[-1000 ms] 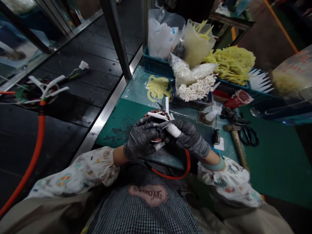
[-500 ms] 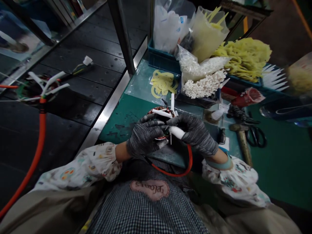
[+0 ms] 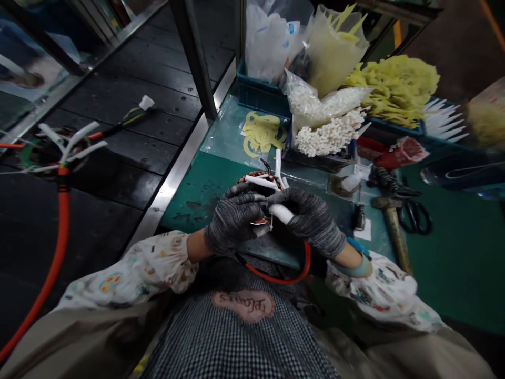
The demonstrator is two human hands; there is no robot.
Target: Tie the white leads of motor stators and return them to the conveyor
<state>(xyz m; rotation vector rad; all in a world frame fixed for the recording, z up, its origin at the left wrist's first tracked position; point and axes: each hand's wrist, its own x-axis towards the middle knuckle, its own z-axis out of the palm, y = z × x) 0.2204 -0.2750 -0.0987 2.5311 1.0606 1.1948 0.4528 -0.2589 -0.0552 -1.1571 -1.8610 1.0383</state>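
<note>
Both my hands wear grey knit gloves with dark palms. My left hand (image 3: 233, 221) grips a motor stator with copper windings (image 3: 256, 179), which is partly hidden behind my fingers. My right hand (image 3: 306, 221) pinches a white insulating sleeve (image 3: 281, 213) on one of the stator's leads. Other white sleeved leads (image 3: 260, 182) stick up and out from the windings. An orange-red cable (image 3: 290, 275) loops down from the stator below my right wrist. My hands hold the work just above the green workbench mat (image 3: 197, 184).
A second wound stator (image 3: 51, 152) with white leads and an orange cable lies on the black conveyor (image 3: 130, 126) to my left. A hammer (image 3: 392, 223), black scissors (image 3: 414, 217), a blue crate (image 3: 256, 95) and bags of white and yellow parts crowd the bench ahead.
The whole view has shifted slightly as my head moved. My hands stay on the stator, and the white sleeve shifts only a little between my fingers.
</note>
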